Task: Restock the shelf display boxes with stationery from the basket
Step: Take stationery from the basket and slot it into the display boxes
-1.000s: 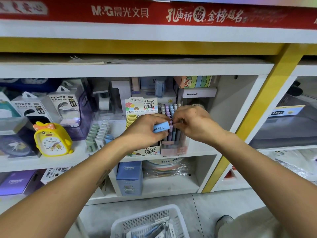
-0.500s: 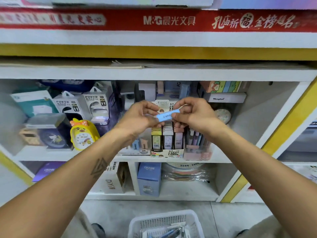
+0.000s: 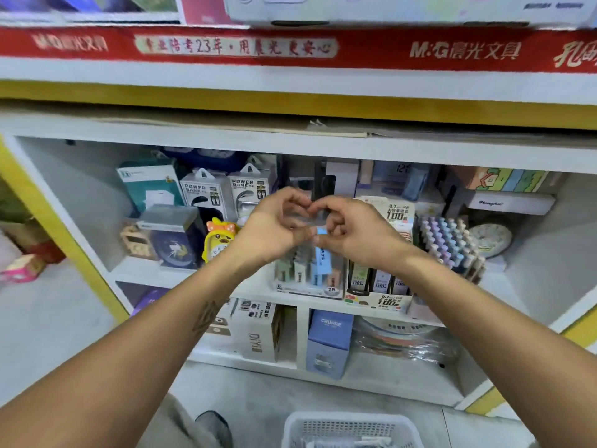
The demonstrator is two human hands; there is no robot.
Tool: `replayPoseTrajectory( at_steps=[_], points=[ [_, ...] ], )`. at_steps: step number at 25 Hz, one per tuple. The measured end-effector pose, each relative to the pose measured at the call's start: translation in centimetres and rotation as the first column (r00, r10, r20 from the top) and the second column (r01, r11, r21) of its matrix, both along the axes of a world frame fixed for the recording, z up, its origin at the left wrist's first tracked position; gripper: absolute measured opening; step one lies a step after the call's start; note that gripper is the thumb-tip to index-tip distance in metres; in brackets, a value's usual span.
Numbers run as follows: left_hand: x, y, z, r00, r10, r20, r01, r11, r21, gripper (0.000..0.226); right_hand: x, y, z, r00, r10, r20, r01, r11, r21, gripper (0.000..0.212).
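Holding a small blue lead case (image 3: 321, 253) upright between both hands, right over the clear display box (image 3: 308, 279) on the middle shelf (image 3: 181, 273). Left hand (image 3: 274, 234) has fingers curled, thumb tip pressed to the case's top from the left; right hand (image 3: 352, 234) is curled too, pinching the same top end from the right (exact finger contact is partly hidden, blurry). Change from half a second ago: case was lying flat across the fingertips, higher up and in front of the 0.7 lead carton (image 3: 379, 286); now it is turned on end and its lower end sits down among the pastel cases already in the clear box, just left of that carton. View has also swung left, more of the yellow duck clock (image 3: 218, 237) and power bank packs (image 3: 226, 192) showing. Reads as the insert step nearly done for this piece, bottom looks in the slot but both hands not yet off it, can't tell if fully seated. White basket (image 3: 352, 428) sits on the floor below with more stock inside, so restocking looks far from finished; next likely push down, let go, reach back to basket
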State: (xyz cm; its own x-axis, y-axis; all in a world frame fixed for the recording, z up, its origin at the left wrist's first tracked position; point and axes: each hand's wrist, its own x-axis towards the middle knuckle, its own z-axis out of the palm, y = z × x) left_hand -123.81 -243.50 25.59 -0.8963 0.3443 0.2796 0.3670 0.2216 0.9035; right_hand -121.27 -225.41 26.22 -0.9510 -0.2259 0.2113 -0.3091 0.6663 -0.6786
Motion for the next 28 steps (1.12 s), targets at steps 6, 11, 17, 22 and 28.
replayPoseTrajectory(
  at_steps=[6,11,17,22,28],
  points=[
    [-1.1,-3.5,-3.2,0.978,-0.066,-0.200,-0.089,0.732,-0.676,0.052,-2.3,0.6,-0.8,0.987,-0.155,-0.050,0.156,0.988,0.006,0.015],
    [-0.2,-3.1,-4.3,0.956,-0.273,-0.106,0.055,0.521,-0.852,0.078,-2.7,0.5,-1.1,0.978,-0.144,-0.148,0.164,0.978,0.128,0.013],
    [0.6,-2.8,-4.7,0.949,-0.311,-0.044,0.096,0.422,-0.901,0.089,-2.8,-0.7,-1.9,0.987,-0.050,-0.152,0.118,0.873,0.474,0.012],
    [0.6,-2.5,-4.2,0.952,-0.305,-0.018,0.114,0.407,-0.906,0.087,-3.4,-1.1,-2.9,0.995,0.003,-0.097,0.053,0.824,0.564,0.012],
    [0.8,-2.4,-3.9,0.954,-0.298,0.018,0.137,0.383,-0.914,0.086,-3.0,-1.0,-3.7,1.000,0.021,-0.019,-0.005,0.797,0.604,0.025]
  ],
)
